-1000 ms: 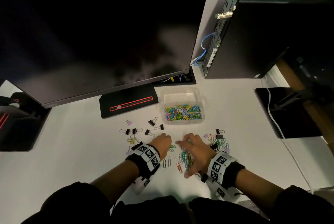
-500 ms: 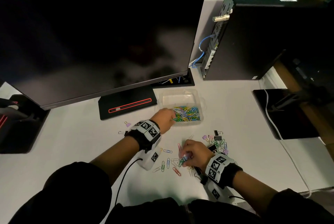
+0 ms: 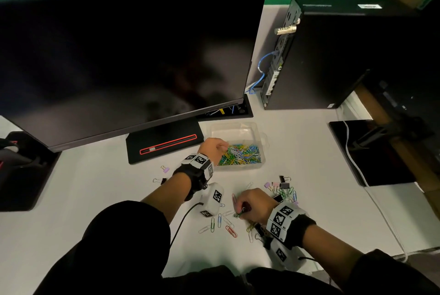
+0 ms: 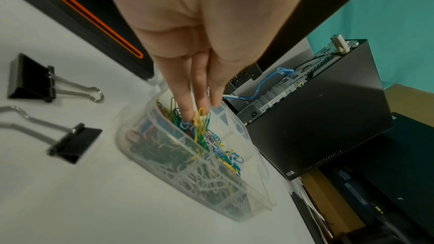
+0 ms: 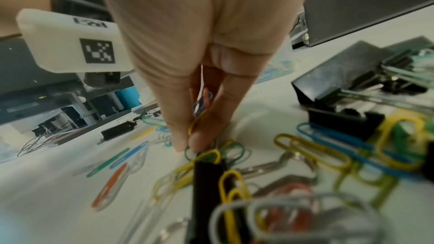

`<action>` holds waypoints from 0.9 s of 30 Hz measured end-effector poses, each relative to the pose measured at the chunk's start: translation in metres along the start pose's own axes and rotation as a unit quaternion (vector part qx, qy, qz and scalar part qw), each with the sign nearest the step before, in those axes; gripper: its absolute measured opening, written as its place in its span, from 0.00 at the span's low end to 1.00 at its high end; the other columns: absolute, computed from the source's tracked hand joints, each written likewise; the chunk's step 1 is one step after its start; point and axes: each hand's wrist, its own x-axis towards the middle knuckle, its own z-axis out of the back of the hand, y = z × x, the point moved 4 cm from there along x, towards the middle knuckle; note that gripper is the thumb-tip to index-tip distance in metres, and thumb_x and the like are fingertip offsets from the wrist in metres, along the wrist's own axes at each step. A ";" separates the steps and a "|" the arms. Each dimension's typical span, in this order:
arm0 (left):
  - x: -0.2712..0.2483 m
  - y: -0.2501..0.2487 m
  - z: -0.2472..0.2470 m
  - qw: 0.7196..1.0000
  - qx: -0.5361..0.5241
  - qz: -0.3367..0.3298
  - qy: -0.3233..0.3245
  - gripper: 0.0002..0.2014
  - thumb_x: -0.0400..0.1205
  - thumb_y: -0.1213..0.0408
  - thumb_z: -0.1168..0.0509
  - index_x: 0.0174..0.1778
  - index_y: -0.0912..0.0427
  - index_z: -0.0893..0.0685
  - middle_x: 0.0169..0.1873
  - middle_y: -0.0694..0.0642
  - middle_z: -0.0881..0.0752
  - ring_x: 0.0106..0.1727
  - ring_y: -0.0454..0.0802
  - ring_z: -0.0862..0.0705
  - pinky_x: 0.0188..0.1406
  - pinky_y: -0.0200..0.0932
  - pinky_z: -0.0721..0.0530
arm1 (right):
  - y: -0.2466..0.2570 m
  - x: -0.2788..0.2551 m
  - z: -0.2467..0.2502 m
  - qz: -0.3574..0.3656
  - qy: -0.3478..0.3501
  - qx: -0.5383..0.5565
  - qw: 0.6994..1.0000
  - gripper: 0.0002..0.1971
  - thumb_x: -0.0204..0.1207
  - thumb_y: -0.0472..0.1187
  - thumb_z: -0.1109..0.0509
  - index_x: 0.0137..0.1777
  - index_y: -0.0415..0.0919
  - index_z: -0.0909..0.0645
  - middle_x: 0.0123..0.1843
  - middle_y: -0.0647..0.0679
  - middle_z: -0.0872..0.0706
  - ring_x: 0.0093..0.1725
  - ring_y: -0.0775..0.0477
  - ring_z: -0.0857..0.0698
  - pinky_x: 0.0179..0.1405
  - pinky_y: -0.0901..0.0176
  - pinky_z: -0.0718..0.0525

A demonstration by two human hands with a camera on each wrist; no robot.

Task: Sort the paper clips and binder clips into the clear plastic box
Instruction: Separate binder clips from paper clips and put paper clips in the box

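While right hand (image 3: 253, 204) pinches coloured paper clips (image 5: 202, 103), left hand (image 3: 214, 149) fingers straighten over clear plastic box (image 3: 263, 138)

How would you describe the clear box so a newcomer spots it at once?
Start at the big black monitor; just right of its red-striped stand base on the white desk sits the clear plastic box. It alone is see-through and divided, its near compartment heaped with coloured paper clips, the left hand reaching in.

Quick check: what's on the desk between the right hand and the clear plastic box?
Mostly bare white desk in the head view: between the right hand and the clear plastic box only one pale paper clip lies.
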 end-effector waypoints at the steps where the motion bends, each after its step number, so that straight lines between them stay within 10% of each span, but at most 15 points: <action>1: 0.000 0.002 0.001 1.000 -0.009 -0.008 0.007 0.14 0.81 0.75 0.43 0.55 0.66 0.13 0.53 0.65 0.12 0.57 0.61 0.14 0.62 0.51 0.17 | 0.000 -0.001 0.001 0.002 -0.003 0.003 1.000 0.07 0.67 0.35 0.25 0.45 0.41 0.13 0.51 0.46 0.11 0.52 0.48 0.15 0.54 0.62 0.21; 8: -0.027 0.011 0.009 0.996 0.031 -0.080 0.021 0.15 0.81 0.76 0.45 0.51 0.62 0.12 0.55 0.58 0.12 0.54 0.51 0.17 0.57 0.38 0.22 | -0.005 0.001 0.015 -0.014 0.001 0.012 1.000 0.10 0.63 0.33 0.26 0.46 0.37 0.13 0.49 0.44 0.10 0.43 0.55 0.20 0.45 0.67 0.22; 14: -0.068 0.043 -0.010 0.962 0.185 -0.107 0.169 0.15 0.77 0.63 0.32 0.60 0.54 0.18 0.56 0.53 0.18 0.53 0.44 0.22 0.65 0.46 0.21 | -0.011 0.014 0.056 -0.042 -0.081 0.075 0.993 0.08 0.60 0.29 0.26 0.37 0.40 0.13 0.31 0.58 0.17 0.31 0.62 0.19 0.30 0.80 0.22; 20: -0.096 0.074 -0.028 0.914 0.334 -0.106 0.203 0.48 0.65 0.43 0.25 0.78 0.48 0.41 0.73 0.52 0.36 0.73 0.52 0.36 0.75 0.52 0.35 | -0.003 0.028 0.115 -0.035 -0.243 0.122 0.962 0.09 0.63 0.25 0.26 0.40 0.38 0.14 0.38 0.49 0.14 0.37 0.53 0.17 0.47 0.62 0.16; 27: -0.108 0.086 -0.027 0.930 0.300 -0.106 0.183 0.47 0.66 0.48 0.24 0.78 0.52 0.40 0.69 0.52 0.35 0.70 0.50 0.34 0.72 0.44 0.30 | -0.004 0.039 0.113 -0.034 -0.265 0.089 0.959 0.13 0.73 0.33 0.31 0.58 0.40 0.17 0.56 0.42 0.12 0.54 0.44 0.15 0.55 0.65 0.24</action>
